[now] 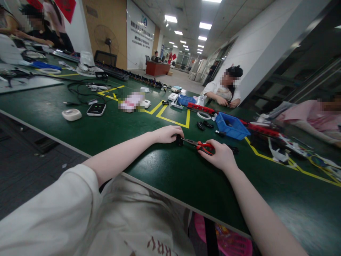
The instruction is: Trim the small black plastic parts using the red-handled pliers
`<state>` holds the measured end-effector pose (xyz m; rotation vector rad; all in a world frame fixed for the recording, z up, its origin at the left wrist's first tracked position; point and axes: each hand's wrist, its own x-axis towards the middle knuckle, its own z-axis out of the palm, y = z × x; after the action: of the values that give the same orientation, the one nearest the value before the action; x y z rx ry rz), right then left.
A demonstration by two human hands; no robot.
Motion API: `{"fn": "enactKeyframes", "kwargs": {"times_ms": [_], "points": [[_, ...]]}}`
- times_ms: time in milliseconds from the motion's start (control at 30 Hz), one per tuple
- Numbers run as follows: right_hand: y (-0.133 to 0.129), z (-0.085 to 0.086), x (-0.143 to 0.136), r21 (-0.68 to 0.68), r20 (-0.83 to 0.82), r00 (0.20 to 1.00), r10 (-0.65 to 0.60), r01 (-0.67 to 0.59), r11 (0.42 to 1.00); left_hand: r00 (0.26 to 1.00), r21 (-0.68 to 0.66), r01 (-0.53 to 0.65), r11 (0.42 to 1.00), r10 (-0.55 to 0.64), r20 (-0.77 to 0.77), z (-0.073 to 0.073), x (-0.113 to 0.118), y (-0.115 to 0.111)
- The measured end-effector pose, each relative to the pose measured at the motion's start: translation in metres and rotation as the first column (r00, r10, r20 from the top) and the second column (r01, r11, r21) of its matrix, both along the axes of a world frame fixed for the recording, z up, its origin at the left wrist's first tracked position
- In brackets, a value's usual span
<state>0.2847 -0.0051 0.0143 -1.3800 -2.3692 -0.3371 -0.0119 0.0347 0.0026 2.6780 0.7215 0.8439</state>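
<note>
Near the front of the green table (pixel 165 167), my left hand (pixel 172 133) is closed on a small black part (pixel 179 140). My right hand (pixel 220 153) grips pliers with red and black handles (pixel 205 147). The pliers' metal jaws point left and reach the black part; whether they are clamped on it is too small to tell. Just beyond my right hand stands a blue bin (pixel 232 126) with dark items inside. Several small black pieces (pixel 207 124) lie to the left of that bin.
A white device with a lit screen (pixel 96 109) and a rounded white case (pixel 71 114) lie at the left. Yellow tape (pixel 174 123) marks the table. Red strips (pixel 201 107) run behind the bin. People sit across the table, one in a white shirt (pixel 213 88).
</note>
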Motion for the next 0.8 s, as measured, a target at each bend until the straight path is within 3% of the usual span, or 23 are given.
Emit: {"fn": "enactKeyframes", "kwargs": {"times_ms": [367,800], "points": [[0.001,-0.002,0.006,0.156,-0.005,0.995,0.098,-0.096,0.983,1.0,-0.031,-0.002,1.0,0.001,-0.022,0.003,0.002,-0.004],[0.002,-0.001,0.008,0.258,0.021,0.992,0.124,-0.125,0.958,1.0,-0.059,0.005,0.998,-0.006,-0.011,0.006,0.003,-0.011]]}}
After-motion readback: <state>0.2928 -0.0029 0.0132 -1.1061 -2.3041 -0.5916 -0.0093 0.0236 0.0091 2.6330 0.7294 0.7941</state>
